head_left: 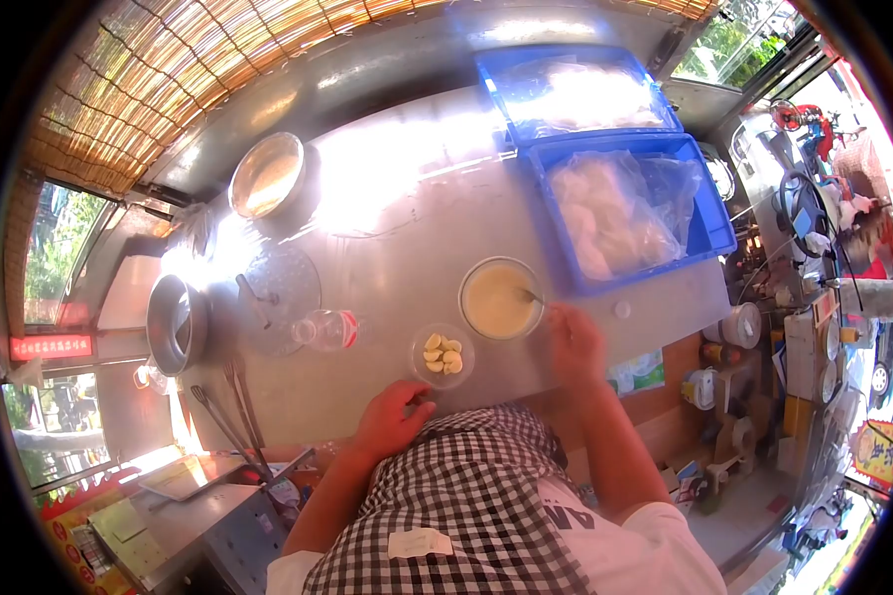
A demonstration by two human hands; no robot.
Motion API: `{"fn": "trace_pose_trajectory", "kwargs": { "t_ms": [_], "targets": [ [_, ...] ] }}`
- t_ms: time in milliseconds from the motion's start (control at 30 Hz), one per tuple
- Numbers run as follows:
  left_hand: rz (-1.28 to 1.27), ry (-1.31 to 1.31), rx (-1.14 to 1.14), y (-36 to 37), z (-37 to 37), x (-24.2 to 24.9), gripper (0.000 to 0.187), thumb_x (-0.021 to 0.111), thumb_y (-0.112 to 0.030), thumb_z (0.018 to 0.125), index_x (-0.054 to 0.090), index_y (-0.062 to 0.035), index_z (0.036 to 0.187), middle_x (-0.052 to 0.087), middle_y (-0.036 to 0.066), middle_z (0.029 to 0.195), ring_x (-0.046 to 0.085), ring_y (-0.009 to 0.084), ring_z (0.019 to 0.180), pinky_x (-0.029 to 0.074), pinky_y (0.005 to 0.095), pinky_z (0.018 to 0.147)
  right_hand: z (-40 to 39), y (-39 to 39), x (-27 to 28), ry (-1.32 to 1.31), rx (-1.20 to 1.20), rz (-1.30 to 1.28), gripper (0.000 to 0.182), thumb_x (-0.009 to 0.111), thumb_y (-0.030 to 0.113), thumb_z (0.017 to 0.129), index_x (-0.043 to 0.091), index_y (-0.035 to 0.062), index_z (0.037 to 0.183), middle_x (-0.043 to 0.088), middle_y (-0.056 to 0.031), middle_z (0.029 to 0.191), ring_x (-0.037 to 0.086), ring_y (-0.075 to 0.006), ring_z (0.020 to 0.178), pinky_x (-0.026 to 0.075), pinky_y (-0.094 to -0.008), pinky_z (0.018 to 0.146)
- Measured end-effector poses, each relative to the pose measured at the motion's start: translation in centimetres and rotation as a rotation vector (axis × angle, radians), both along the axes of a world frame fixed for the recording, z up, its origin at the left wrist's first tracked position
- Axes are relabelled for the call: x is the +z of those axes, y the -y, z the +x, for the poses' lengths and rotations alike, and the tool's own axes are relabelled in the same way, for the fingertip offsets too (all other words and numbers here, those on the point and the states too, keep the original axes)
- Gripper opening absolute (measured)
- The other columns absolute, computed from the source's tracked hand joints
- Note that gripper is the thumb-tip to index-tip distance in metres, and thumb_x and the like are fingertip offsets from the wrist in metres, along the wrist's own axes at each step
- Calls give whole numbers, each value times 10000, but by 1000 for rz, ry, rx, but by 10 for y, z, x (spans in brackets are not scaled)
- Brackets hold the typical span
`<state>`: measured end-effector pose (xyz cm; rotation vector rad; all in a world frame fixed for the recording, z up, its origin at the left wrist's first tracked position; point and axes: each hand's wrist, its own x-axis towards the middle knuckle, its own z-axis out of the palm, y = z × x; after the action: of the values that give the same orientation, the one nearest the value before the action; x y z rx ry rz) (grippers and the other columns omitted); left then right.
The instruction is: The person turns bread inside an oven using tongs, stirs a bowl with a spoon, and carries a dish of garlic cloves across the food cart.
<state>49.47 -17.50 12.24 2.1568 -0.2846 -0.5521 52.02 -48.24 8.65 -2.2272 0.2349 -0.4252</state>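
Note:
A round bowl [486, 312] of pale yellow, creamy mixture stands near the table's front edge. A spoon [529, 296] dips into it from the right. Its handle runs to my right hand [575, 342], whose fingers are closed around the end. My left hand [397, 416] rests at the front edge with loosely bent fingers, thumb apart, and nothing in it. Just beyond it is a clear dish [456, 332] holding several pale yellow pieces [444, 353], which look like peeled garlic cloves. A clear plastic bottle [325, 330] lies on its side left of the dish.
Two blue crates [709, 213] with plastic-bagged contents stand at the right back of the steel table [407, 228]. A metal bowl [268, 177], a dark pan [174, 327] and a clear lid [293, 297] sit to the left. Long tools [233, 416] lean at the left front edge.

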Motion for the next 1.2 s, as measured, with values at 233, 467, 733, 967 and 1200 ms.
{"fn": "trace_pose_trajectory", "kwargs": {
  "t_ms": [233, 467, 733, 967, 1200],
  "targets": [
    [26, -18, 57, -1, 6, -4, 286, 645, -185, 838, 602, -4, 1056, 640, 147, 967, 644, 271, 863, 523, 351, 752, 0, -8, 4, -325, -60, 454, 163, 540, 115, 917, 645, 11, 986, 647, -58, 761, 608, -121, 664, 489, -267, 628],
    [-1, 10, 122, -2, 7, -9, 280, 644, -168, 840, 602, 0, 1059, 643, 141, 965, 645, 263, 822, 528, 337, 718, 3, -9, -3, -267, -100, 601, 187, 523, 126, 939, 635, 6, 1029, 650, -49, 792, 592, -99, 667, 479, -237, 628],
    [55, 67, 328, 1, 7, -20, 249, 654, -175, 831, 613, -2, 1006, 649, 128, 862, 637, 221, 724, 513, 320, 651, 2, -1, -13, -193, -54, 460, 193, 545, 132, 930, 632, 19, 1060, 660, -46, 834, 582, -96, 685, 477, -246, 644],
    [112, 90, 444, 0, 10, -32, 249, 663, -189, 827, 608, 3, 975, 652, 123, 830, 633, 208, 712, 511, 319, 652, 0, 0, -37, -340, -171, 688, 269, 604, 160, 891, 586, -30, 1080, 639, -59, 814, 567, -94, 694, 466, -238, 618],
    [108, 18, 492, 3, 10, -55, 292, 677, -236, 816, 594, -10, 982, 655, 123, 807, 635, 216, 715, 515, 337, 672, -24, 0, -41, -555, -95, 693, 254, 637, 181, 869, 587, -29, 1003, 628, -65, 798, 581, -108, 667, 472, -244, 581]
  ]
}}
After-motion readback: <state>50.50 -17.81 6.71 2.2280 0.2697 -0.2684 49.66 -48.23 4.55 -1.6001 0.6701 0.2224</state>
